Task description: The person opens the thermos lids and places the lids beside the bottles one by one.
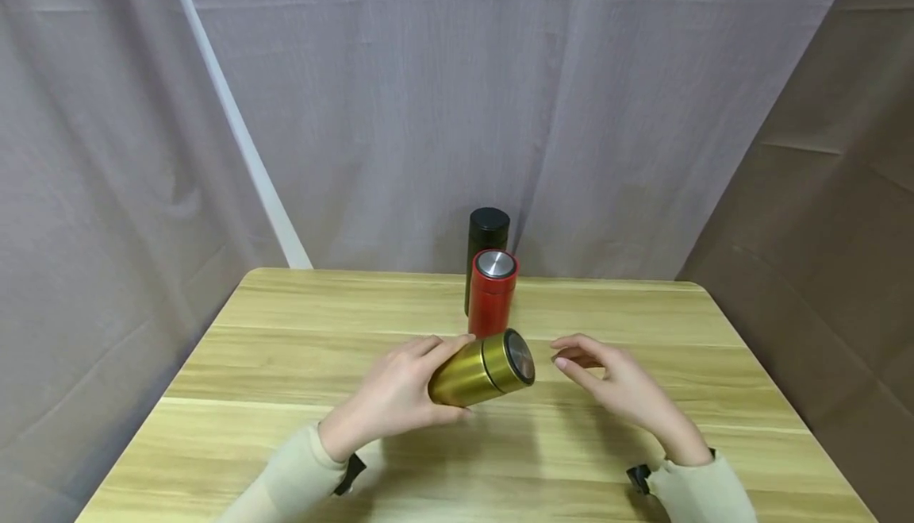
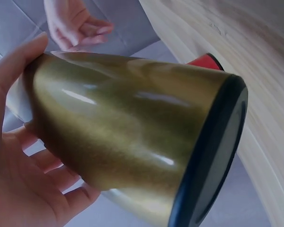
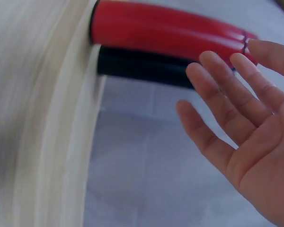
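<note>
A gold thermos flask (image 1: 471, 372) with a dark-rimmed lid is gripped by my left hand (image 1: 400, 388), tilted so its lid points right. In the left wrist view the thumb and fingers curl round the gold flask (image 2: 118, 123), and its black-edged base faces the camera. My right hand (image 1: 621, 384) hovers right of the lid, fingers loosely bent and nothing in them. The right wrist view shows that hand (image 3: 255, 123) with its palm bare. Just behind the gold flask stands a red thermos flask (image 1: 493, 301), upright, its lower end partly hidden.
Behind the red flask stands a black thermos flask (image 1: 489, 221), partly covered by it. All are on a light wood-grain table (image 1: 321, 324). A grey curtain (image 1: 400, 110) hangs past the table's far edge, and a brown one (image 1: 821, 269) on the right.
</note>
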Demonstrator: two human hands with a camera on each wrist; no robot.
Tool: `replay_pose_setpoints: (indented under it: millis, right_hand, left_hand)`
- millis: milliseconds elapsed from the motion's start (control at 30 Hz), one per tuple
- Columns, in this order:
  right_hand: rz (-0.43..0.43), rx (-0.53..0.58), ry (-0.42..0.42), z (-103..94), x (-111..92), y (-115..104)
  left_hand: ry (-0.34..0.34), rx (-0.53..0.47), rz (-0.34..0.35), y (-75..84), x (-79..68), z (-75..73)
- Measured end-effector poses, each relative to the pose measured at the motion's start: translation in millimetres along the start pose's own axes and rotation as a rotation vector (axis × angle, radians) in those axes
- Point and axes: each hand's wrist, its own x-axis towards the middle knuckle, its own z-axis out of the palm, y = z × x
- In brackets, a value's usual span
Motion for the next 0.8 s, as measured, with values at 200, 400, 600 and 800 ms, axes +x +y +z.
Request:
replay_pose_setpoints:
  millis: [200,400,600,800]
  right_hand:
    - [-0.027,0.046,0.007,5.4,4,-21]
    - [-0.139,0.089,0.009,8.5,6,-37]
    - [-0.173,0.123,-0.044,14.4,3,-48]
    - [-0.235,0.1,-0.043,19.9,4,-47]
  left_hand:
    - [-0.024,0.004,0.006,2.0,0.2,4.7]
    - [-0.029,0.011,0.024,4.2,1.6,8.4]
    - [-0.048,-0.007,0.035,5.6,1.7,12.1]
    - [-0.044,0.002,0.053,5.8,1.1,14.9]
